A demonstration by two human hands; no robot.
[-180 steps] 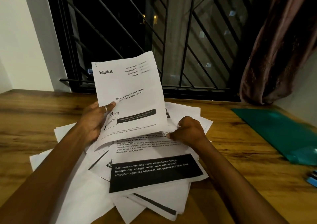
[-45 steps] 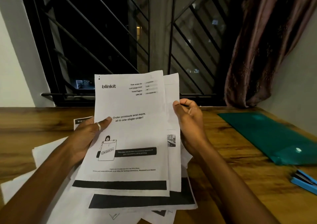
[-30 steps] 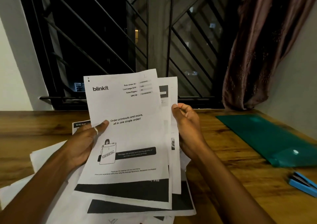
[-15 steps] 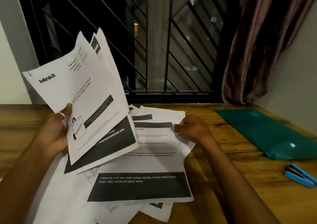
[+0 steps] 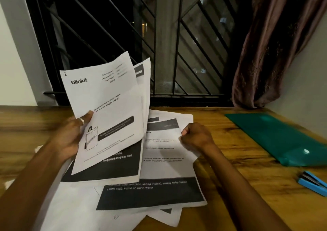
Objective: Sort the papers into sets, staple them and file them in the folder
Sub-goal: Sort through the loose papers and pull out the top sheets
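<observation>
A person sorts printed pages at a wooden table (image 5: 230, 192) set against a barred window (image 5: 168, 36), a dark curtain (image 5: 276, 45) hanging at the right. The left hand (image 5: 70, 138) holds a small sheaf of sheets (image 5: 109, 103) tilted up off the table, thumb pressed flat on the front page, which bears the word "blinkit", with the other fingers hidden behind the paper; a ring (image 5: 81, 120) shows on the thumb. The sheaf's lower edges hang over the loose papers (image 5: 168, 170) spread on the table in front of the person, and its upper corners rise in front of the window bars.

The right hand (image 5: 196, 137) sits knuckles up at the right edge of the top loose page, fingers curled tightly in; the blur makes it impossible to tell whether they pinch the paper or merely rest against it.

To the right of the pile lies a strip of bare wood, then the green folder (image 5: 276, 138), flat and closed along the table's far right side near the wall (image 5: 309, 75). The blue stapler (image 5: 313, 183) lies just nearer than the folder, at the frame's right edge, well apart from both hands. Bare tabletop also shows left of the left wrist and beyond the pile toward the window ledge.
</observation>
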